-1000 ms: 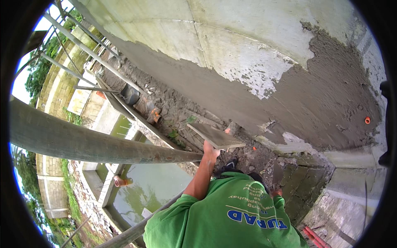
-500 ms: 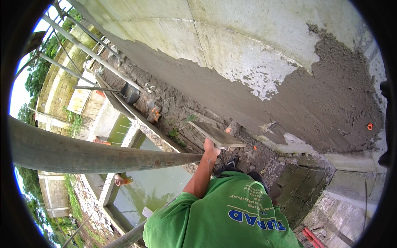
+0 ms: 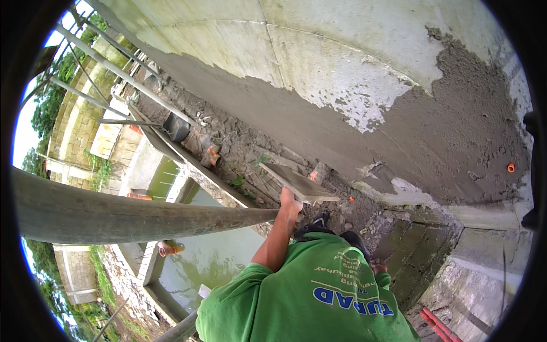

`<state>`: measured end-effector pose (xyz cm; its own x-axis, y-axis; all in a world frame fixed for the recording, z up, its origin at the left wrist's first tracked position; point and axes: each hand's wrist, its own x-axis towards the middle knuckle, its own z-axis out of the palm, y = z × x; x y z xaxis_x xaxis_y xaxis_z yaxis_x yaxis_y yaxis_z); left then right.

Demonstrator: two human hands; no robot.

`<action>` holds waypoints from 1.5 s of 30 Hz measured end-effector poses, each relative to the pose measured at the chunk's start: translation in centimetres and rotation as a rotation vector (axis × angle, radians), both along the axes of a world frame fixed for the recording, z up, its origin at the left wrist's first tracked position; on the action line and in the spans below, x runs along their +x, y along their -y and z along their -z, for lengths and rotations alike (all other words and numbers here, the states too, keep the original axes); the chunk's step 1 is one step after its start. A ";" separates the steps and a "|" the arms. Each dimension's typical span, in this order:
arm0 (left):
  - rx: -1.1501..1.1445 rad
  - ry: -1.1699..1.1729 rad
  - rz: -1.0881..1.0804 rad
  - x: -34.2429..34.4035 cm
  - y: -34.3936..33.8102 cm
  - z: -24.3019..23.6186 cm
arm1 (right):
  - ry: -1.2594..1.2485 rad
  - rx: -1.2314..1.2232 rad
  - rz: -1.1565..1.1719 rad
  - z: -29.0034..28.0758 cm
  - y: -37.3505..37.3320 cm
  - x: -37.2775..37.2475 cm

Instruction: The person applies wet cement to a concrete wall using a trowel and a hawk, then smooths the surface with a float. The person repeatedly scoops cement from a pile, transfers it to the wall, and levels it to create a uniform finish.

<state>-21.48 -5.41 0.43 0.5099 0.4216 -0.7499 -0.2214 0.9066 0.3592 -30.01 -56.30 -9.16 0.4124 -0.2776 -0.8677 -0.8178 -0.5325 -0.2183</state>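
Note:
My left hand (image 3: 290, 202) is closed at the near edge of a flat, rectangular plasterer's hawk (image 3: 297, 183). The board is tilted, with its grey-brown face toward the wall, and I cannot make out any mortar on it. Only a small part of my right hand (image 3: 380, 268) shows beside my green shirt, low at my right side. Its fingers, and anything in them, are hidden. Ahead and to the right rises a concrete wall (image 3: 330, 51), its lower part coated with wet grey plaster (image 3: 444, 142).
A thick bamboo pole (image 3: 142, 214) crosses from the left toward my left forearm. Left and below lies a greenish water pool (image 3: 211, 262). Along the wall's foot are rubble, a black bucket (image 3: 176, 127) and orange pipe ends (image 3: 211, 156). An orange pipe stub (image 3: 510, 167) pokes from the plaster.
Part of my right hand and sleeve has come into view at my right side. My left hand and the hawk stay almost where they were.

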 end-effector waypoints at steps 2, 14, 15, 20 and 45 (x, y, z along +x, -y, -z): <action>-0.014 -0.021 -0.014 -0.4 -0.2 0.1 | 0.001 -0.005 -0.010 0.3 0.3 -0.2; 0.009 -0.025 0.056 -0.3 0.0 1.7 | 0.044 0.010 -0.195 10.9 6.3 -5.1; 0.016 -0.015 0.076 0.1 0.1 1.3 | 0.059 0.019 -0.231 12.8 7.0 -5.7; 0.015 0.060 0.089 -1.1 0.2 0.1 | 0.114 0.001 -0.373 17.1 10.5 -8.4; 0.387 0.093 0.560 0.6 -1.0 5.2 | -0.068 0.047 0.586 1.1 -1.3 -10.1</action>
